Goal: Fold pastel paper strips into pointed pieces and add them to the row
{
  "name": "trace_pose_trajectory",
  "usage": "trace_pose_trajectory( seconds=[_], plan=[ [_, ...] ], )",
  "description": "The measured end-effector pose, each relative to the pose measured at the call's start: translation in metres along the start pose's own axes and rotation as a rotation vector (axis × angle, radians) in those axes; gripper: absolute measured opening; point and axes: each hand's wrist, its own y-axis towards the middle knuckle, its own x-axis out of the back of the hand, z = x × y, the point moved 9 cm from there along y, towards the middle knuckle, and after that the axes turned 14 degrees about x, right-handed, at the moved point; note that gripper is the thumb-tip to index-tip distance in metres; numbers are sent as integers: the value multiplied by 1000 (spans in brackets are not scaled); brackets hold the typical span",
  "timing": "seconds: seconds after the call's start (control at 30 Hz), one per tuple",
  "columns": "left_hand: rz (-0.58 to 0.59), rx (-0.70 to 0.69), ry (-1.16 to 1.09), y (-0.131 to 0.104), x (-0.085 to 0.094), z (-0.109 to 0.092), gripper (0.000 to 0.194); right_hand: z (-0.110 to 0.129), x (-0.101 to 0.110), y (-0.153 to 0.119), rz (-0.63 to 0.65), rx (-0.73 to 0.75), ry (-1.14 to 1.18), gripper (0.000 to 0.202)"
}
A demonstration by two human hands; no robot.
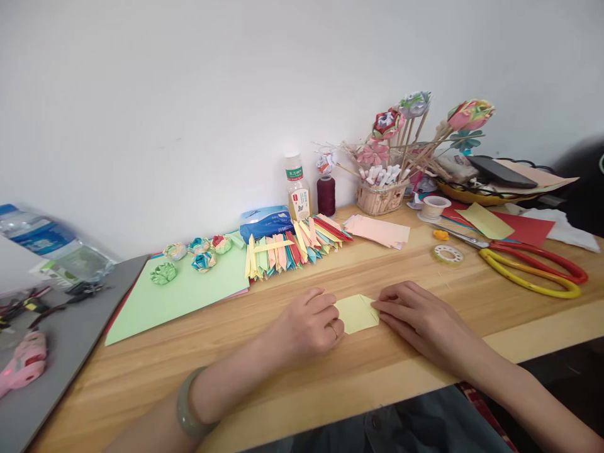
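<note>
A small pale yellow sheet of paper lies on the wooden table between my hands, its corners at the right end folded in. My left hand, with a ring on one finger, is curled over the paper's left end; its fingertips are partly hidden. At the other end, my right hand pinches the folded tip between thumb and fingers. Behind them stands a row of folded paper strips in yellow, pink, red and blue. Several folded paper flowers rest on a light green sheet to the left.
Red-and-yellow-handled scissors and a roll of tape lie right of my right hand. Pink paper slips, a bottle, a dark thread spool and a basket with paper flowers on sticks stand along the wall.
</note>
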Motion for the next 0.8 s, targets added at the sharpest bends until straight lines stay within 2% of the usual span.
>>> trace_pose_trajectory(
  seconds=[0.2, 0.37, 0.53, 0.67, 0.8],
  plan=[
    [12, 12, -4, -1, -2, -1, 27, 7, 3, 4, 12, 63, -26, 19],
    [77, 190, -151, 0, -7, 12, 21, 9, 4, 10, 93, 28, 15, 15],
    [98, 400, -242, -2, -11, 27, 14, 7, 2, 11, 75, 42, 20, 18],
    [118, 476, -250, -3, -11, 30, 9, 7, 1, 11, 31, 60, -6, 22],
    [159, 530, -271, -5, -13, 31, 4, 6, 2, 13, 36, 10, 19, 20]
  ],
)
